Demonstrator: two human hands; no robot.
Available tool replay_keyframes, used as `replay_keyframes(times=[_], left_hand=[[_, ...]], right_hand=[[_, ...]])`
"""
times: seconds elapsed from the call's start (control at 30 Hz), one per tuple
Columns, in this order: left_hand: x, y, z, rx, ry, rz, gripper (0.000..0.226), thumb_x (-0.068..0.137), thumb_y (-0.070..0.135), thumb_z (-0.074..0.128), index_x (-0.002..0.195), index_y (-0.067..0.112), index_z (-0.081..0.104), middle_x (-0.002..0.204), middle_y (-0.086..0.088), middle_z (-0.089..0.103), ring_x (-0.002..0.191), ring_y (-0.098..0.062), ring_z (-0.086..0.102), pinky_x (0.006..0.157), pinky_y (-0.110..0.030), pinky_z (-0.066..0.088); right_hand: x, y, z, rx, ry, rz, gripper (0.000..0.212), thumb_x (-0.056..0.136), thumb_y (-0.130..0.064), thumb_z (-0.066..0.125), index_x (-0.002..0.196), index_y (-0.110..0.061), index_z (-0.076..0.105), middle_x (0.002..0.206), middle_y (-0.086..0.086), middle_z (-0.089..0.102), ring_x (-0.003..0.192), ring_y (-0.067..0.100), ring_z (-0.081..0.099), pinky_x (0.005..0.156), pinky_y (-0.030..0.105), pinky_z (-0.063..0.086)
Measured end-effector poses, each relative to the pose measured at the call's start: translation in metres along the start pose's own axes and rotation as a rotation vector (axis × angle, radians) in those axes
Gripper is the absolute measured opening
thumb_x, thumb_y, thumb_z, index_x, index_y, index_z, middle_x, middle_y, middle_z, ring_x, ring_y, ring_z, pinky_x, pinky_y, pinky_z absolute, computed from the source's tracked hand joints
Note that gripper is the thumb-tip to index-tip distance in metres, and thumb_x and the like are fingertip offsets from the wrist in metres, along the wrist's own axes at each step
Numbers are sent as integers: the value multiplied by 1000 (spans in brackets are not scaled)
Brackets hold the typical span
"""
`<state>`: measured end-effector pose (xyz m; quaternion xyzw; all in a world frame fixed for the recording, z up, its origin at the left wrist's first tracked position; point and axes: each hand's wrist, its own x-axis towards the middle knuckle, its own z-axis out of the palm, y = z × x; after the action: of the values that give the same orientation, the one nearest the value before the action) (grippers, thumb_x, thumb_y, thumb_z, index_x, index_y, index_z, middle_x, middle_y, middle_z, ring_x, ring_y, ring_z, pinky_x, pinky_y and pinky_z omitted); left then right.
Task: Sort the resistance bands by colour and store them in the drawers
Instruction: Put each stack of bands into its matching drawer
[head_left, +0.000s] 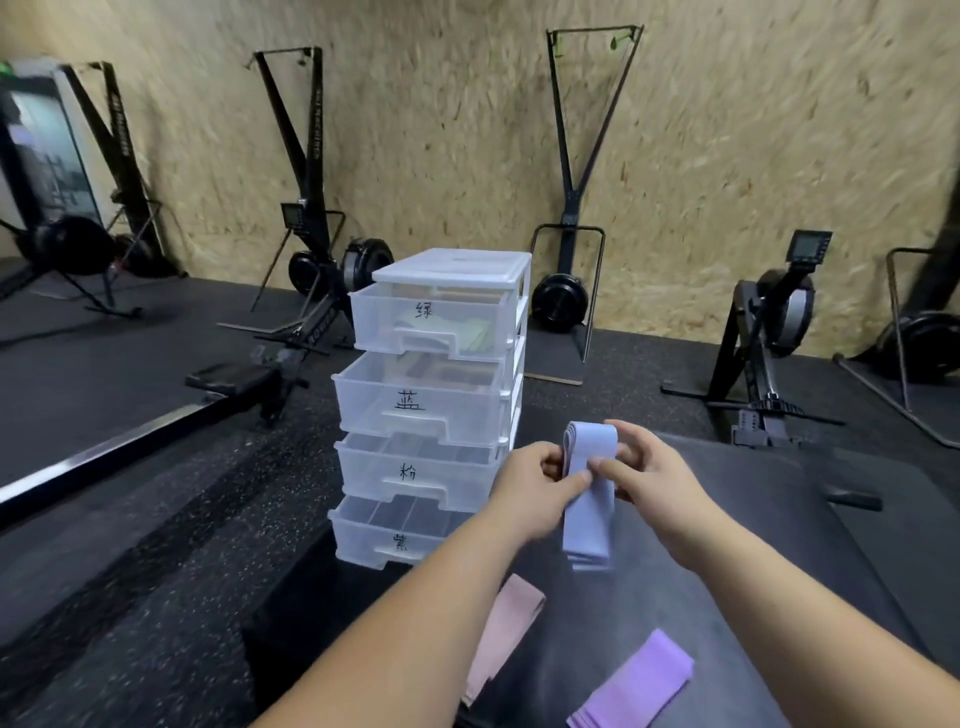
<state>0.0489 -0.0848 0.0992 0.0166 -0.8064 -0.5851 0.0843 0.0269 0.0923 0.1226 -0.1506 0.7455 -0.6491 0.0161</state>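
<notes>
The drawer tower (441, 395) blocks the middle left of the frame. I see its four drawers pulled out in steps, each leaving only a narrow opening at its front edge. My left hand (540, 483) and right hand (654, 478), both pinching the blue band (589, 499), crowd the tower's lower right corner. Lower down, a pink band (501, 639) and a purple band (639, 680) lie on the black mat (753, 545), with bare mat between them and off to the right.
</notes>
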Motion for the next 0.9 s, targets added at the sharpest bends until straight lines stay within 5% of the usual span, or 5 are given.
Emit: replay_keyframes(times=[0.17,0.4,0.57,0.83,0.9], left_hand=[[-20,17,-41,-186,123,-3,23,86,35,84,99,19,74,96,1,80,90,-16,73,88,-38,60],[-25,34,-105,-373,295,30,17,91,27,83,105,20,74,102,6,81,98,-14,77,97,-41,62],[-18,25,-144,-302,403,-75,54,73,68,78,108,27,71,101,6,78,96,-16,76,85,-38,61],[-2,-14,-185,167,429,-186,41,92,30,75,128,25,55,110,8,62,87,-13,66,71,-29,54],[6,-20,-186,247,437,-193,45,88,33,76,126,28,53,121,4,59,101,-20,65,85,-37,58]], right_hand=[[-10,-35,32,-41,-81,-3,26,101,-31,70,126,-25,70,111,-3,80,110,17,74,99,43,56],[7,-82,81,-216,-193,-148,15,104,-29,66,113,-24,76,104,0,80,90,17,73,63,23,54],[51,-121,118,-407,-266,-236,11,102,-28,65,105,-27,76,94,4,78,78,30,76,62,41,62],[138,-148,163,-710,-393,-158,14,98,-25,61,106,-20,72,95,18,76,67,36,76,49,38,61],[156,-145,171,-779,-410,-180,14,97,-27,62,104,-20,72,97,15,75,72,33,77,50,37,61]])
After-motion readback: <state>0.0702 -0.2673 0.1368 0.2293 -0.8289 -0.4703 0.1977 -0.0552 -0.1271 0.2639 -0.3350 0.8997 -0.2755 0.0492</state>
